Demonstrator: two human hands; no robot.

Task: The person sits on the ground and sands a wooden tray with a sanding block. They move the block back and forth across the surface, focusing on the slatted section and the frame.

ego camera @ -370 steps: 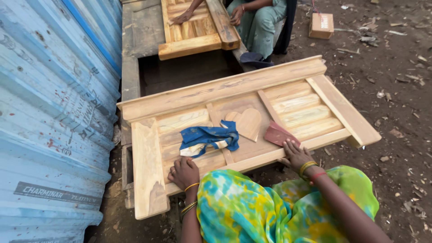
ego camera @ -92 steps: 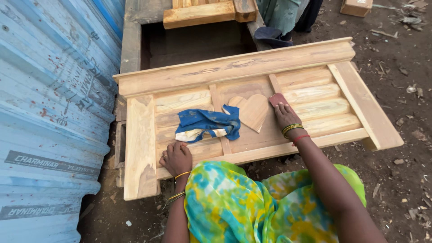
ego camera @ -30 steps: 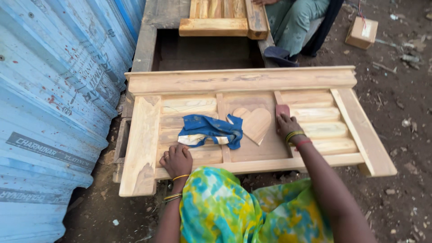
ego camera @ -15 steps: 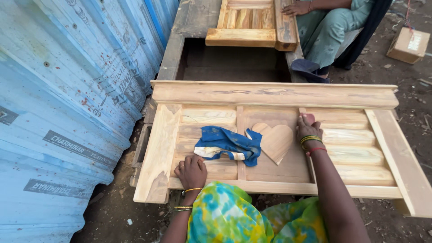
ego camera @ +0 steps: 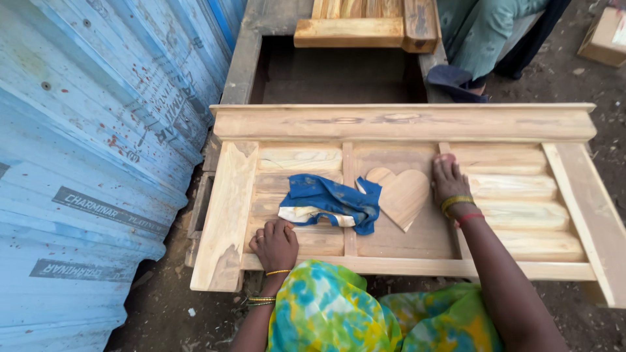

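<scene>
left hand point(ego camera: 276, 242) lies flat, fingers together, on the wooden panel point(ego camera: 228, 208) beside a blue cloth point(ego camera: 329, 202); right hand point(ego camera: 448, 180) presses flat, fingers together, near the wooden heart point(ego camera: 401, 194).

Soft, even daylight fills the scene, with no single strong source and no hard-edged shadows. The pale wooden panel point(ego camera: 404, 124) across the middle of the frame is the brightest area, evenly lit and free of glare. The corrugated blue sheet point(ego camera: 98, 163) on the left shows a mild sheen along its ridges. The deepest shade sits in the dark recess at upper centre and on the ground at lower left. Focus is sharp across the centre; straight edges bow slightly toward the frame's corners from the wide lens.
</scene>
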